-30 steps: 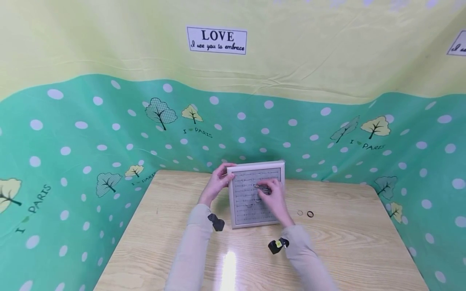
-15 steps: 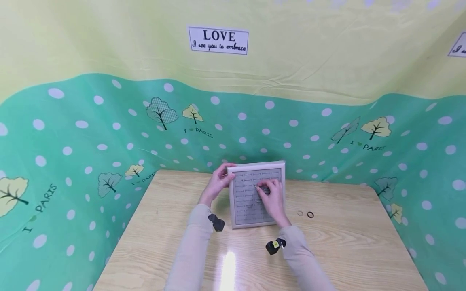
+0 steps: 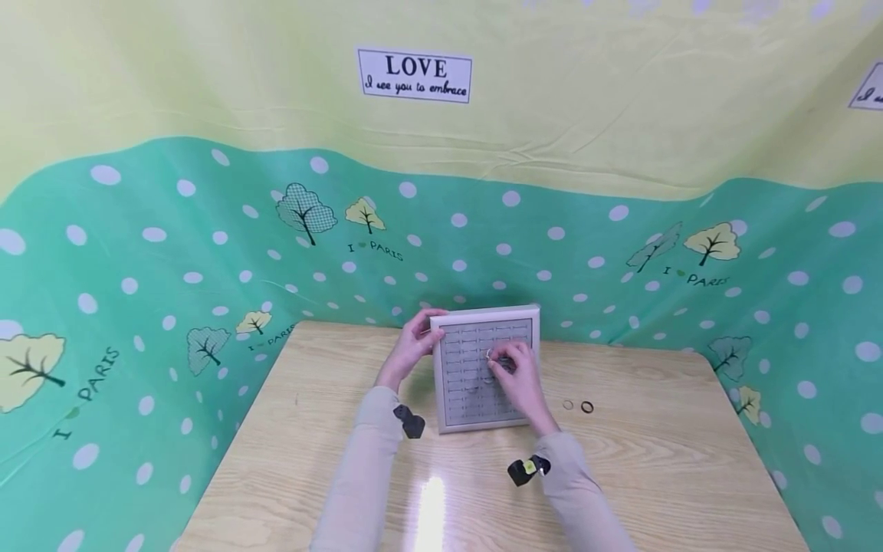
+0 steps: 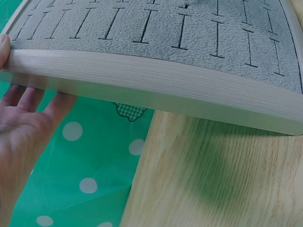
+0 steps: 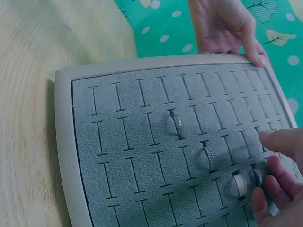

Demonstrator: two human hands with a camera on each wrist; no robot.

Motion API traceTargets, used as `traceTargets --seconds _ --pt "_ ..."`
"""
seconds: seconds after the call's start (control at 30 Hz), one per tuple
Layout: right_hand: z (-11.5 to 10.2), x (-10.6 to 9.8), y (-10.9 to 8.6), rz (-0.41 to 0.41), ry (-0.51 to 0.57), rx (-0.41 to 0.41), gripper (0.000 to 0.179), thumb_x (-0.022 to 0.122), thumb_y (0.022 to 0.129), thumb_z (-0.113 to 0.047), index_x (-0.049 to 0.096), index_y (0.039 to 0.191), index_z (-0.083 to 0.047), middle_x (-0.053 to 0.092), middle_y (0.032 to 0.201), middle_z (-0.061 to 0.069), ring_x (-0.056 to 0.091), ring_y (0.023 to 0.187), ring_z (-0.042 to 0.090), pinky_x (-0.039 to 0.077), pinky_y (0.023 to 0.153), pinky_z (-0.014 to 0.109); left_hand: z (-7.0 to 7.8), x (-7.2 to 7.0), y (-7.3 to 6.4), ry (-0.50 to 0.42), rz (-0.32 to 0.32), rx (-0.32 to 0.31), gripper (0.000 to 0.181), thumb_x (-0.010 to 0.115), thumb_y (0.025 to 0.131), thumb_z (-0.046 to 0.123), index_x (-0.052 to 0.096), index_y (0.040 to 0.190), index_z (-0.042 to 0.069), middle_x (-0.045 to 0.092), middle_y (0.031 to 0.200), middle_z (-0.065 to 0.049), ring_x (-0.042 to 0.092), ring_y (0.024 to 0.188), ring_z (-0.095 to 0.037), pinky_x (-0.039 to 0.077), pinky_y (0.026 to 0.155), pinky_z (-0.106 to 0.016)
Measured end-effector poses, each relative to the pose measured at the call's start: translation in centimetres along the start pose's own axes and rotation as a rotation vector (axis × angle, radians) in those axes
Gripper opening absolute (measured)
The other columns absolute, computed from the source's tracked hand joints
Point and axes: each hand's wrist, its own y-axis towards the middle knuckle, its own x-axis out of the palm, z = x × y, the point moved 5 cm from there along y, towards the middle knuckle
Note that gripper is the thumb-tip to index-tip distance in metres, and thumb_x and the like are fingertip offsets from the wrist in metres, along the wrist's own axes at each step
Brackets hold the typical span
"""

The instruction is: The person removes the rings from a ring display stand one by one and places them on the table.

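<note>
A ring display tray [image 3: 436, 383], grey and slotted inside a pale frame, stands tilted on the table. My left hand [image 3: 414, 343] grips its upper left edge; in the left wrist view the fingers [image 4: 59, 101] lie under the frame. Over the upper middle of the tray my right hand [image 3: 519, 376] pinches a small silvery ring [image 3: 489, 354] between thumb and forefinger, at the slots. Several rings sit in slots: a thin silver ring [image 5: 176, 124], a textured ring [image 5: 208, 158], a wide pale ring [image 5: 239, 185] and a dark ring [image 5: 258, 177] by the curled fingers.
On the wooden table [image 3: 662, 460], right of the tray, lie a thin ring [image 3: 568, 405] and a thicker dark ring [image 3: 587, 407]. A green and yellow printed cloth [image 3: 510, 230] hangs behind the table and along both sides.
My right hand drew slightly left, then back right, staying at the same slots. The pinched ring now shows more upright between the fingertips. The left hand and the tray hold still.
</note>
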Motion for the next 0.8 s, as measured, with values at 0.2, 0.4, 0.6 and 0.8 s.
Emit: traceTargets --seconds 0.2,0.4,0.6,0.8 --pt "0.5 -0.6 -0.3 -0.022 0.069 0.044 0.013 0.071 0.081 0.007 0.063 0.085 -0.003 0.058 0.104 0.011 0.055 0.099 0.025 0.05 0.09 0.042 -0.1 0.0 0.1 0.0 0.004 -0.012 0.037 0.06 0.095 0.008 0.052 0.131 0.006 0.058 0.122 -0.021 0.061 0.105 -0.033 0.055 0.082 -0.046" --pt "0.8 -1.3 -0.6 -0.011 0.081 0.111 0.01 0.071 0.084 0.002 0.064 0.09 -0.002 0.06 0.102 0.01 0.057 0.096 0.025 0.049 0.085 0.04 -0.1 0.1 0.2 -0.022 0.007 -0.019 0.037 0.059 0.095 0.004 0.052 0.131 0.006 0.059 0.12 -0.02 0.063 0.101 -0.028 0.056 0.079 -0.043" --pt "0.8 -2.0 -1.0 -0.009 0.081 0.106 0.009 0.07 0.085 0.0 0.065 0.091 -0.005 0.059 0.103 0.008 0.055 0.095 0.024 0.047 0.08 0.037 -0.2 0.1 0.2 -0.028 0.008 -0.022 0.036 0.058 0.095 0.004 0.052 0.131 0.007 0.059 0.12 -0.02 0.063 0.1 -0.027 0.057 0.079 -0.042" --pt "0.8 -2.8 -1.4 -0.007 0.121 0.12 0.008 0.068 0.086 0.004 0.064 0.092 -0.001 0.058 0.105 0.011 0.056 0.093 0.023 0.047 0.075 0.027 -0.2 0.1 0.2 -0.022 0.007 -0.029 0.037 0.059 0.095 0.006 0.052 0.131 0.007 0.059 0.121 -0.021 0.063 0.101 -0.028 0.056 0.08 -0.043"
